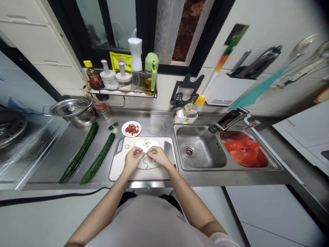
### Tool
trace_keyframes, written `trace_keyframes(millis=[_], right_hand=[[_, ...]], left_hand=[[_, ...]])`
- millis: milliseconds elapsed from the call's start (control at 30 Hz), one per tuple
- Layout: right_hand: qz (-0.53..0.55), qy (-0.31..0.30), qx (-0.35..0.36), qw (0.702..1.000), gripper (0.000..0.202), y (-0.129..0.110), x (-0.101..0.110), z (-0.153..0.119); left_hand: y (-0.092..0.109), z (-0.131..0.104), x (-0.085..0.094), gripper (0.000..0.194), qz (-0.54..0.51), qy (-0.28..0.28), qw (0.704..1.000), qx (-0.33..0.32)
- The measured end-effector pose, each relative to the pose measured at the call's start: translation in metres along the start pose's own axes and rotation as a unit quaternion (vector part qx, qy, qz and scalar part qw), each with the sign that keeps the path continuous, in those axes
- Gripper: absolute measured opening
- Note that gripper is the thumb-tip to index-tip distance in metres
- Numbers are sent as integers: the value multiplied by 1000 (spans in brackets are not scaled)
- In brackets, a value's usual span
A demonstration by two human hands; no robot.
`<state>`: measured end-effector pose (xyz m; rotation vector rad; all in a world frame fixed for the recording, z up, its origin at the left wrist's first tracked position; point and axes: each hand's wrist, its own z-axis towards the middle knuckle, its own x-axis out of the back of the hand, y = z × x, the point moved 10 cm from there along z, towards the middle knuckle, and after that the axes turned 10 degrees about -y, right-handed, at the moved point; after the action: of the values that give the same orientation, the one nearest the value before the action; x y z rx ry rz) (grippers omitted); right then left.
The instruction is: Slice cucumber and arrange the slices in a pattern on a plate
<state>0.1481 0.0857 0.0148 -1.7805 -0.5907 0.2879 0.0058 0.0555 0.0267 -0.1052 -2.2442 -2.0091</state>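
Note:
My left hand [133,159] and my right hand [157,155] meet over a white plate [153,166], fingertips pinched close together. A sliver of green, seemingly a cucumber slice, shows at my left fingertips. What my right fingers hold, if anything, is too small to make out. Curved cucumber slices [146,143] form a pinwheel on the plate's far part, and more curved slices [146,164] lie near its front. Under the plate is a light cutting board [118,168]. A round cucumber slice [126,146] rests on its left, and a knife's wide blade [168,151] on its right.
Two whole cucumbers [80,154] lie left of the board. Behind it stand a small plate of red bits [132,129] and cucumber scraps [114,130]. A lidded steel pot [82,115] is at back left. The sink [200,147], with a red bag [243,151], is right.

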Motion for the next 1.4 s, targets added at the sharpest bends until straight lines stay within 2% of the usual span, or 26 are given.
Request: trace_keyframes(millis=[167, 267, 533, 933, 1067, 1400], right_hand=[[-168, 0, -2, 986, 4, 18, -1, 2], [-241, 1, -1, 971, 5, 23, -5, 2], [-347, -19, -47, 937, 4, 39, -16, 3], [-451, -39, -102, 886, 11, 46, -23, 4], [-458, -37, -105, 882, 13, 45, -23, 5], [-436, -69, -155, 884, 13, 49, -21, 7]], left_hand=[[-43, -2, -2, 16, 118, -30, 990, 74], [-55, -5, -6, 15, 191, -51, 975, 97], [-55, -11, -19, 13, 352, -95, 923, 126], [-57, -11, -27, 15, 441, -96, 886, 109], [-56, -11, -25, 17, 467, -91, 872, 113], [-59, -10, -31, 17, 452, -126, 874, 129]])
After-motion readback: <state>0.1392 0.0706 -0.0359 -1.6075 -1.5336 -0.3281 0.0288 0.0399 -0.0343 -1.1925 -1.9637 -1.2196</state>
